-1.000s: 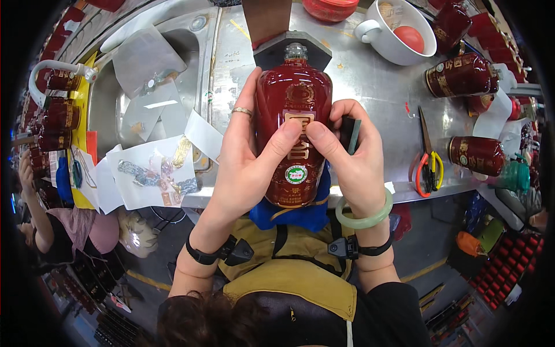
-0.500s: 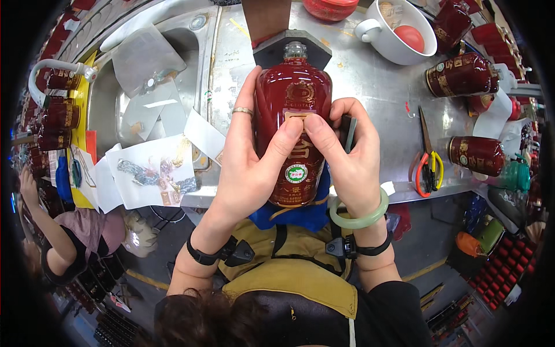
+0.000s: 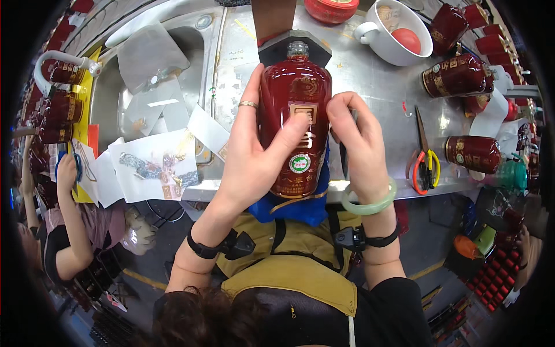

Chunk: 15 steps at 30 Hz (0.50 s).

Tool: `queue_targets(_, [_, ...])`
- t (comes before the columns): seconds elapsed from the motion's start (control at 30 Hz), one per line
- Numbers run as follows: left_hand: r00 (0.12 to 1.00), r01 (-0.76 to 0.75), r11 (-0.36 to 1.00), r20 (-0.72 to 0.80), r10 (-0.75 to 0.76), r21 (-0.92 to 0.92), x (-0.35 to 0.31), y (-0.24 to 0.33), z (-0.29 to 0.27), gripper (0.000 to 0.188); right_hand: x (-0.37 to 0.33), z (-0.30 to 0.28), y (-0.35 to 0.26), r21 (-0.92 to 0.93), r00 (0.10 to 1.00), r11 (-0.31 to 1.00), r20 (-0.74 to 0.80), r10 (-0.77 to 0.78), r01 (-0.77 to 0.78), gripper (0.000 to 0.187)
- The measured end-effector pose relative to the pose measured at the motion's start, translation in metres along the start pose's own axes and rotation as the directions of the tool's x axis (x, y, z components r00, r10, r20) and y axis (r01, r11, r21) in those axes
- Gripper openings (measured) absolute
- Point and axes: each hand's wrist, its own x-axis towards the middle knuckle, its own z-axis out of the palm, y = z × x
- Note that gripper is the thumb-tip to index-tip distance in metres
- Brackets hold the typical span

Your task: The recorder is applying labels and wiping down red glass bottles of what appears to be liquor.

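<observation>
White tap (image 3: 94, 69) far left, a few dark red bottles (image 3: 66, 109) standing near it. Co-worker's hand (image 3: 67, 169) below them, on a blue-handled tool (image 3: 59, 163). Yellow board (image 3: 84, 130) along the near side of the steel sink (image 3: 105, 113); thin clear sheets (image 3: 151, 55) lie in the sink. White paper (image 3: 134, 188) with silver and gold stickers overlaps the sink's front edge. Left hand (image 3: 245, 147), ring on one finger, is gripping the red bottle (image 3: 291, 156): fingers along its left side, thumb pressed on the tan label patch. That bottle is mid-frame, front face up, neck pointing away, blue cover (image 3: 315, 212) under its base. Black block (image 3: 266, 56) behind the neck. Red bowl (image 3: 331, 10) at the back. Right hand (image 3: 363, 139): fingers curled at the bottle's right edge, can't tell if they're closed on anything; dark strip (image 3: 344, 163) shows beside the palm. Pale green bangle (image 3: 371, 203) on that wrist. White mug (image 3: 393, 55) with a red ball in it, then scissors (image 3: 425, 168), red and yellow handles, flat on the surface (image 3: 376, 69). More red bottles (image 3: 473, 154) lying far right.
</observation>
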Motion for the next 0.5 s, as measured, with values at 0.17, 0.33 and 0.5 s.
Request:
queue_targets(0.17, [0.998,-0.051,0.998,-0.034,0.052,0.042,0.002,-0.001,0.008,0.081,0.008,-0.018,-0.007,-0.233,0.930,0.904,0.010,-0.368,0.360,0.029])
queue_targets(0.33, [0.995,-0.075,0.992,-0.053,0.081,0.101,0.001,-0.003,0.006,0.081,0.011,-0.013,-0.048,-0.477,0.763,0.647,0.080,-0.642,0.594,0.028])
queue_targets(0.5, [0.995,-0.087,0.991,-0.043,0.091,0.097,0.002,-0.004,0.009,0.080,0.018,-0.002,-0.060,-0.597,0.561,0.181,0.546,-0.623,0.782,0.035])
